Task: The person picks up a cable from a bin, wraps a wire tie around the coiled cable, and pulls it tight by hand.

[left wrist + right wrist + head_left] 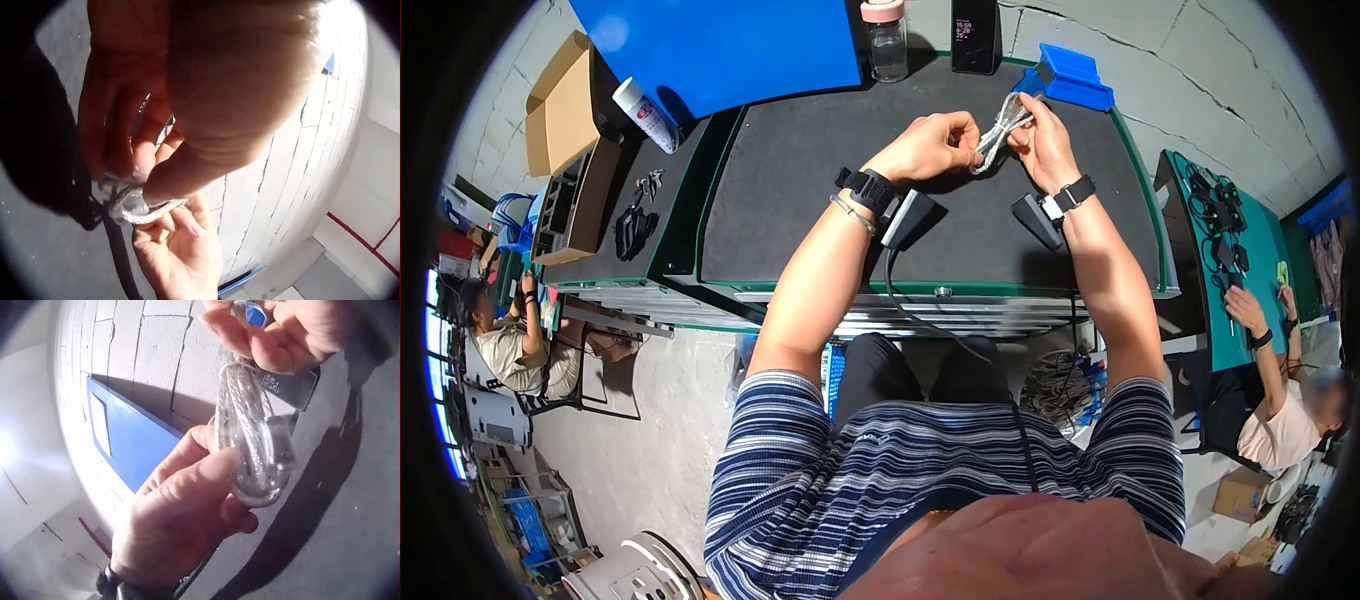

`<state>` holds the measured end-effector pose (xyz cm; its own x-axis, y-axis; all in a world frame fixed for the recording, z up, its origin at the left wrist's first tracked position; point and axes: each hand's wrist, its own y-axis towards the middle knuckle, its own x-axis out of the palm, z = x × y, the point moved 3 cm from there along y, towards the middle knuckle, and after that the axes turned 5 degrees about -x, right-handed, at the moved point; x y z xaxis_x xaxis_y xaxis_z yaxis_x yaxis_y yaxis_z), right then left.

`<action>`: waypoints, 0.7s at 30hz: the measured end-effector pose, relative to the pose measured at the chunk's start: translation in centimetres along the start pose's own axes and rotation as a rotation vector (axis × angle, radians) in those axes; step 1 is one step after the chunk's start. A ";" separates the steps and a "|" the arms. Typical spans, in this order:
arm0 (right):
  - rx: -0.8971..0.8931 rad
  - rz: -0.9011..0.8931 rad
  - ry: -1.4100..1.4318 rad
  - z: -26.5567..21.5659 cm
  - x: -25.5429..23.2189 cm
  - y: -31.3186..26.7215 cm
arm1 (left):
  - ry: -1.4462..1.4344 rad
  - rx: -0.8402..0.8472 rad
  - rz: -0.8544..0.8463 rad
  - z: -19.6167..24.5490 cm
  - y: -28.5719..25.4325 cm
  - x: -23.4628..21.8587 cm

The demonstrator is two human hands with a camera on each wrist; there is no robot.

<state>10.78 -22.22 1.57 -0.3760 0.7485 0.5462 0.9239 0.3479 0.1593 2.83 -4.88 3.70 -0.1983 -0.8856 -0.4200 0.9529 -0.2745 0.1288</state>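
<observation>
A coiled clear-and-silver cable (1003, 128) is held above the dark mat between both hands. The left hand (932, 146) pinches its lower end between thumb and fingers, and the right hand (1045, 142) grips its upper end. In the right wrist view the bundle (245, 419) is tied round near its top, with a clear plug (280, 444) lying against its side; the left hand (181, 503) holds it from below, the right hand (294, 334) at the top. In the left wrist view the left thumb partly hides the cable (147, 214).
Along the mat's back edge stand a pink-lidded jar (887, 45), a phone (975, 38) and a blue bin (1075, 77). A spray can (646, 115) and an open cardboard box (578, 205) are at the left. Two people sit at side tables.
</observation>
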 end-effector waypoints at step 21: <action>-0.044 -0.007 -0.044 0.0 0.8 -0.7 | 0.266 0.018 -0.063 1.2 -0.8 0.4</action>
<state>9.86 -21.87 1.90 -0.3846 0.7707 0.5081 0.9230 0.3291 0.1995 1.74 -5.50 4.52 -0.1877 -0.7373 -0.6489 0.9359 -0.3349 0.1097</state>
